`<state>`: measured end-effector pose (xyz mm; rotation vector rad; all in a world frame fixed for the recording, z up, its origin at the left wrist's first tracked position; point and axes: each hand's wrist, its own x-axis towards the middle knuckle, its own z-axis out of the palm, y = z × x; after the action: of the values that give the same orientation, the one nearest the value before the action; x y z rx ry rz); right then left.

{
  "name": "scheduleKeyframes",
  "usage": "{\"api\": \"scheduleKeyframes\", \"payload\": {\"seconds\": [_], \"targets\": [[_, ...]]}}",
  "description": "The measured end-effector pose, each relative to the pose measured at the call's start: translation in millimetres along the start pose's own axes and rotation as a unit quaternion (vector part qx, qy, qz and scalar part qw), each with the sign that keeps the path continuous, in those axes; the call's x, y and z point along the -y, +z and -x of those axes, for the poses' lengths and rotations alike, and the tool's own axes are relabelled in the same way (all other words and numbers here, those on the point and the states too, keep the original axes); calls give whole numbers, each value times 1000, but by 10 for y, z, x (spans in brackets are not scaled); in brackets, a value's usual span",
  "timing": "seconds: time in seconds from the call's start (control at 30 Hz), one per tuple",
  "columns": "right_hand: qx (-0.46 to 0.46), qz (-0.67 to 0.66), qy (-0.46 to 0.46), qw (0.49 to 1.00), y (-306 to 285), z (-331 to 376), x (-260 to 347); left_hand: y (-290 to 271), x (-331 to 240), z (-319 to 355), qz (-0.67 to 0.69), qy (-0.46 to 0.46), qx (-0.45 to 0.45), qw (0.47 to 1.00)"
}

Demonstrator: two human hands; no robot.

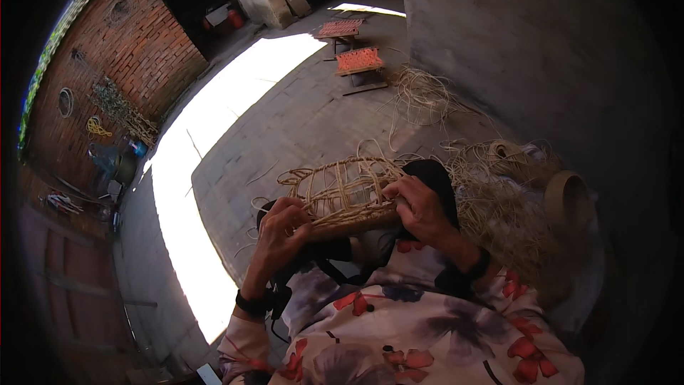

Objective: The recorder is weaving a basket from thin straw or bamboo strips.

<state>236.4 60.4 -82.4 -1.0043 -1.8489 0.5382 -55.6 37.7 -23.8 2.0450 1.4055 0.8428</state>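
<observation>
Across my lap rests a cord-woven frame, with tan twisted cords crossing it in an open lattice. A wooden bar runs along its near edge. My left hand is closed at the near left corner, fingers bent around the cords and bar. At the right end my right hand is closed too, its thumb and fingers pressed on the cords by the bar. Whether either hand pinches a separate loose strand is too small to make out. Loose cord ends stick out past the frame's left side and far edge.
A tangled heap of tan cord lies at my right, with a cord roll and a round tan hoop beside it. More loose cord lies ahead. Two low stools with red woven seats stand farther off, near a grey wall.
</observation>
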Motion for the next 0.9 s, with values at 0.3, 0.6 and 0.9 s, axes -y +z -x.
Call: {"api": "scheduleKeyframes", "payload": {"seconds": [0.3, 0.6, 0.9], "targets": [[26, 43, -47, 998, -20, -126, 169, 4, 1, -22, 4, -11, -8, 1000], [49, 107, -148, 982, 145, -149, 180, 8, 97, -20, 11, 20, -7, 1000], [65, 76, -99, 990, 127, -194, 285, -4, 18, 5, 24, 6, -7, 1000]]}}
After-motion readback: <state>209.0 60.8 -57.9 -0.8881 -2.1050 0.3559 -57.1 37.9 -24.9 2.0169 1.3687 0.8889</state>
